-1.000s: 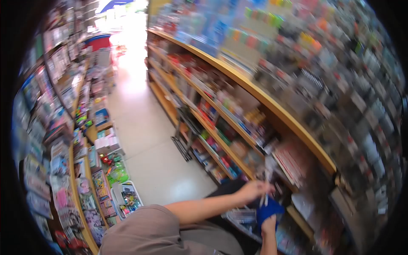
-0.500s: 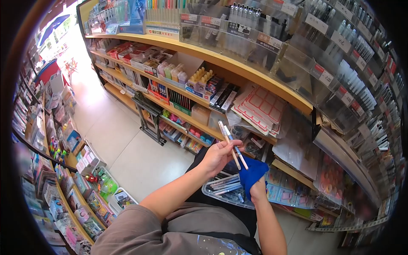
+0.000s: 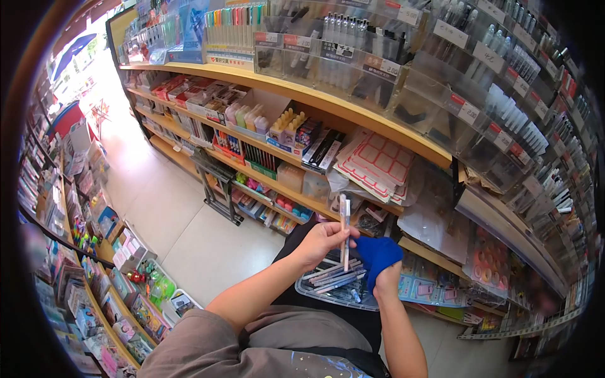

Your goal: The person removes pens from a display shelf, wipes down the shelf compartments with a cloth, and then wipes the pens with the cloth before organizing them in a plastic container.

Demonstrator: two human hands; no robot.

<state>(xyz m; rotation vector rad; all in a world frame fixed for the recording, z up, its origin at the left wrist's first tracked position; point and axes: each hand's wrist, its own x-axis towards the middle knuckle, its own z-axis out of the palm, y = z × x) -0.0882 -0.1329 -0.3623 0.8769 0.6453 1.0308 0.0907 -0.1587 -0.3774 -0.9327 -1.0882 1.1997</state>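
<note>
Two slim pens (image 3: pixel 345 214) with pale barrels stand nearly upright, side by side, pinched in the fingers of my left hand (image 3: pixel 320 244). My right hand (image 3: pixel 387 280) grips a blue cloth (image 3: pixel 380 253), which covers most of its fingers. The cloth is just right of the pens; whether it touches them I cannot tell. Below both hands, a clear plastic tray (image 3: pixel 335 305) rests at my lap, with several loose pens (image 3: pixel 340 277) lying in it. My left hand hides part of the tray's far side.
A wooden shelf (image 3: pixel 290 85) ahead carries clear pen holders (image 3: pixel 353 57) with price tags. Lower down lie paper label sheets (image 3: pixel 376 160) and boxes. A dark folding stand (image 3: pixel 217 189) is on the floor. Stocked racks (image 3: pixel 94 277) line the left side.
The two pens have turned from a leftward tilt to nearly upright. The cloth has shifted slightly right, away from their lower ends, and more of the tray's pens show.
</note>
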